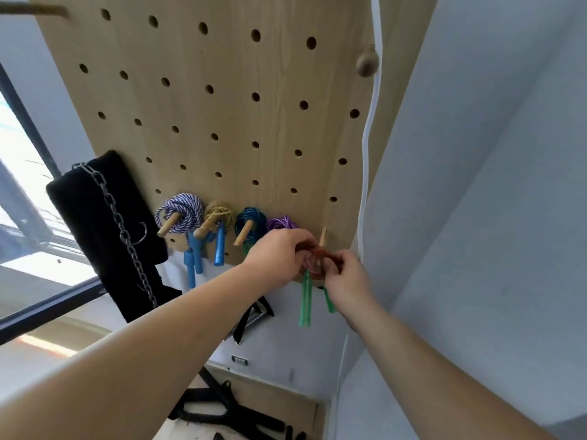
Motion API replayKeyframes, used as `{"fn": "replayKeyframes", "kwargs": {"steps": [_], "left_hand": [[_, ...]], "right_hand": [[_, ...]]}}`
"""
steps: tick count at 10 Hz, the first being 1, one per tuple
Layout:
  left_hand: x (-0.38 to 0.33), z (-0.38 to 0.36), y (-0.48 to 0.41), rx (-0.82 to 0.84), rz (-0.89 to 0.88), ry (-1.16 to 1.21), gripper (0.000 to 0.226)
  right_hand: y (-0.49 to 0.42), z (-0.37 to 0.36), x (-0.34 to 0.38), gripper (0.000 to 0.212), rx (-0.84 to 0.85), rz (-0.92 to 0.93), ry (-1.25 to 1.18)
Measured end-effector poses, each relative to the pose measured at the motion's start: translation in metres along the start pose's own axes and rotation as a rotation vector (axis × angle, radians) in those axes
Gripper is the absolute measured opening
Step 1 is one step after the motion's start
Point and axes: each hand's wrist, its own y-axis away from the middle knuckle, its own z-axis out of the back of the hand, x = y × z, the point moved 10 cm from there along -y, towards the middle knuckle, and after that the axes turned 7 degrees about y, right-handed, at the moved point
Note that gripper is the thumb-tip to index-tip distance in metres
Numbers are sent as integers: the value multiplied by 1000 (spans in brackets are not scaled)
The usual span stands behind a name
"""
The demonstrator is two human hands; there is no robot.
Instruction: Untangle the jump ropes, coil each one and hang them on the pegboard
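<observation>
Both hands meet at the lower right corner of the wooden pegboard (222,106). The left hand (279,254) curls its fingers round the left side of a red-brown coiled rope (319,257), and the right hand (347,279) pinches the coil's right side. The coil sits between them at the board's bottom edge, just below a bare wooden peg (323,236). Whether any loop has caught that peg cannot be told.

The nearest neighbour is a purple coil (281,222), right above the left knuckles and partly covered by them. Further left along the same row hang a teal coil (251,222), a tan coil (219,212) and a blue-and-white braided coil (182,212), each on its own peg. Blue handles (219,249) dangle below the board's edge. Beyond them a black padded roll (104,223) carries a metal chain (127,236). A white cable (368,138) runs down the board's right edge, close to the right hand, and a round wooden knob (367,63) sits high up. Black straps (216,404) lie on the floor below.

Two green handles (305,300) hang from the held coil, long axes straight down.

Fingers cover much of the coil, so its turns cannot be counted. The green handles are blurred, and the further one is half hidden by the right wrist.
</observation>
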Motion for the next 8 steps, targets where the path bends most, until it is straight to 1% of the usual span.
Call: {"fn": "replayKeyframes", "kwargs": {"steps": [1,2,3,4,5,6,7,8], "left_hand": [[6,-8,-15,-8,17,38,26],[9,-14,-30,-3,38,46,25],[7,-11,-44,-52,26,25,24],[3,-9,-52,-98,21,20,24],[-5,-12,-56,-90,19,40,25],[-3,-11,-56,-92,79,87,25],[1,-8,-43,-47,107,164,35],[1,4,-27,-38,108,210,45]], "right_hand": [[-15,0,-5,7,6,-4,21],[-30,2,-7,4,-7,-12,-14],[-42,10,-13,15,-66,-68,-32],[-43,9,-27,29,-2,-199,45],[-32,-6,-37,27,178,-340,-14],[-27,-13,-29,29,266,-318,-55],[-12,-11,-23,35,284,-347,-54],[4,-11,-10,33,329,-327,-61]]}}
